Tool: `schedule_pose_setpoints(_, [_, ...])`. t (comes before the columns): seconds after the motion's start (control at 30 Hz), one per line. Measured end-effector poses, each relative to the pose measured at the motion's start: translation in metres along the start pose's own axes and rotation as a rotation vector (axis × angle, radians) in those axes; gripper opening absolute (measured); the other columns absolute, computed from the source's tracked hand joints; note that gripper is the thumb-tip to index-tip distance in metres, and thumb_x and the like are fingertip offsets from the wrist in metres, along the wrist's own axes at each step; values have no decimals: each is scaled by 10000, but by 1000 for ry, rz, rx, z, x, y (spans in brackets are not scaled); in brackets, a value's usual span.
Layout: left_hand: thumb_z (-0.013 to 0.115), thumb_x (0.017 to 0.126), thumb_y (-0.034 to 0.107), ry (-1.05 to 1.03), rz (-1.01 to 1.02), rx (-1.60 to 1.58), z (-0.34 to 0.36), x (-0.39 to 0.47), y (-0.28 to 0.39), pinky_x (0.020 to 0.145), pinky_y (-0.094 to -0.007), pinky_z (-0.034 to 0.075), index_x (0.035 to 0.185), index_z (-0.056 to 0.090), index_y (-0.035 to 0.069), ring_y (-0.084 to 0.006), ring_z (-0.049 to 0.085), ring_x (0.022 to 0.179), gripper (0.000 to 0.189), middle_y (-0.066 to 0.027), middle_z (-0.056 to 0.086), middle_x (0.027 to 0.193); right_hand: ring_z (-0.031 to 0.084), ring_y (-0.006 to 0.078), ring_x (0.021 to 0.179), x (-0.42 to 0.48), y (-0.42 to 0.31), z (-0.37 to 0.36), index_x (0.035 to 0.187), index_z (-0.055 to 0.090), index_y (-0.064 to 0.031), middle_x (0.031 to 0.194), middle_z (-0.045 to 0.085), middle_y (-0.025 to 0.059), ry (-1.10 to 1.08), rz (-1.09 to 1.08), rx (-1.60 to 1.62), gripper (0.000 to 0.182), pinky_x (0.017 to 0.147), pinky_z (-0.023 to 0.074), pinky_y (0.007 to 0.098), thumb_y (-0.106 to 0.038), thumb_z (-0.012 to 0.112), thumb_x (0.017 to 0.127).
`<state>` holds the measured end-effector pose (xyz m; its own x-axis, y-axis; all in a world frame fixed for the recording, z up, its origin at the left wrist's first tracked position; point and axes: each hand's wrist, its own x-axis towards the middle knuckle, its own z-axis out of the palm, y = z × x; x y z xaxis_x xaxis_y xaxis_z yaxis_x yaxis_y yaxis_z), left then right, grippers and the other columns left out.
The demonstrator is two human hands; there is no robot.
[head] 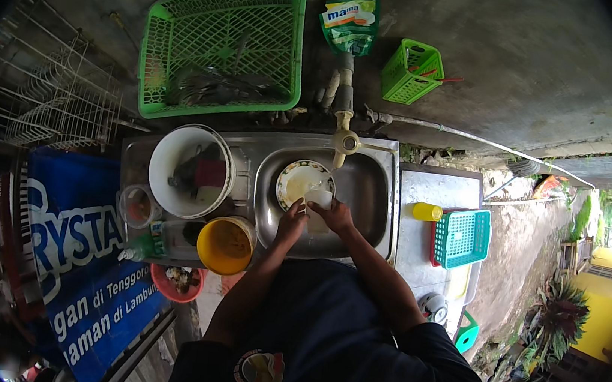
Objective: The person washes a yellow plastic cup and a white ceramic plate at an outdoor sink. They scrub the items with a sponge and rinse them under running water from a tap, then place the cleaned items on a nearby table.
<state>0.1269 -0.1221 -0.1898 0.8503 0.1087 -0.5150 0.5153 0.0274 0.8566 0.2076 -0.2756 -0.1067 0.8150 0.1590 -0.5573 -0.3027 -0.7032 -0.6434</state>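
Observation:
Over a stainless steel sink basin [358, 208], my right hand [337, 216] grips a small whitish cup or bowl [320, 197] by its near rim. Close to its left, my left hand [294, 221] has its fingers bent at the edge of a patterned plate [291, 181]; whether it grips the plate or the cup is unclear. The plate lies in the basin, partly hidden by the cup and fingers. A pale translucent item [318, 225] shows below the cup, between my hands. Above the basin is a tap [346, 142], with its spout just beyond the plate.
Left of the basin stand a large white bucket [159, 166], a yellow container [208, 253] and a clear tub [126, 204]. A green basket [301, 49] of dark items hangs behind. On the right counter are a yellow cup [425, 211] and a teal basket [483, 239].

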Motion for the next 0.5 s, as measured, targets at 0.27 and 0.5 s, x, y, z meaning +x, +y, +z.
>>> schedule_pose_setpoints(0.27, [771, 842, 173, -149, -148, -276, -4, -23, 67, 929, -367, 530, 1488, 413, 77, -197, 590, 1169, 745, -79, 594, 1285, 693, 296, 1003, 22, 28, 7, 1244, 651, -41, 1113, 699, 193, -197, -62, -38, 612, 887, 535, 397, -572, 599, 944])
schedule_pose_setpoints(0.5, [806, 743, -15, -20, 275, -247, -5, -27, 78, 1045, -386, 476, 1491, 357, 34, -242, 560, 1258, 873, -130, 563, 1357, 604, 277, 1211, -57, -63, -91, 1492, 400, 11, 1358, 572, 221, 309, -597, 623, 576, 961, 520, 370, -39, 601, 954])
